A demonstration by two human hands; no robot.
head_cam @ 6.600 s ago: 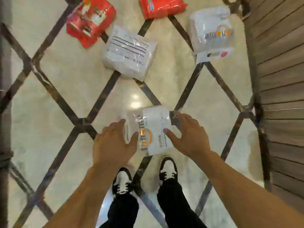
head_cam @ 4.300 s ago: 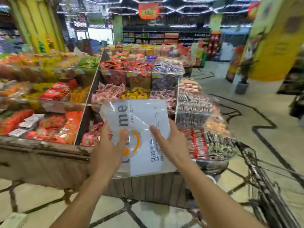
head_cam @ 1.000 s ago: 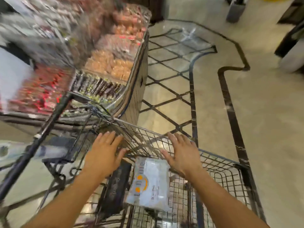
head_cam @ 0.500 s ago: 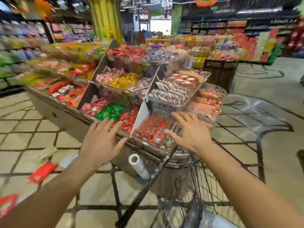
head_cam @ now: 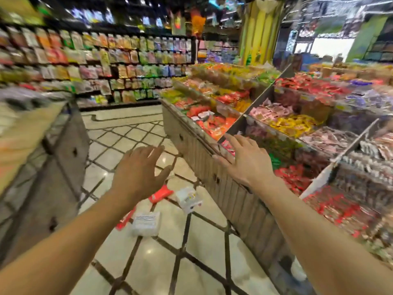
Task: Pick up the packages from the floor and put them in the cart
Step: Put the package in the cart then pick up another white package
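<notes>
So both hands are empty right now, fingers spread and palms down, just hanging in the air out front. Left hand [head_cam: 139, 170] floats over the aisle; right hand [head_cam: 244, 160] sits in front of the edge of the long wooden candy display bin [head_cam: 212, 167].

The stuff to grab is on the glossy cream tiled floor with dark diamond lines [head_cam: 148, 262], all of it below and beyond the left hand, in the aisle just left of that bin. Nearest is the clear plastic package with a white printed label [head_cam: 146, 223], lying flat, long axis roughly across the aisle. Past it, closer to the bin, is a white package with coloured marks [head_cam: 188, 199], and a flat red package [head_cam: 160, 194] just beside that one. A second red package [head_cam: 125, 218] peeks out from behind the left forearm.

My guess is the left hand is nearer the clear one, so it's a bend and reach down-forward.

Compared to half a second ago: the view has swung left, away from the cart, which is now out of the picture. A second ago the hands were over the cart basket with a white package lying inside.
</notes>
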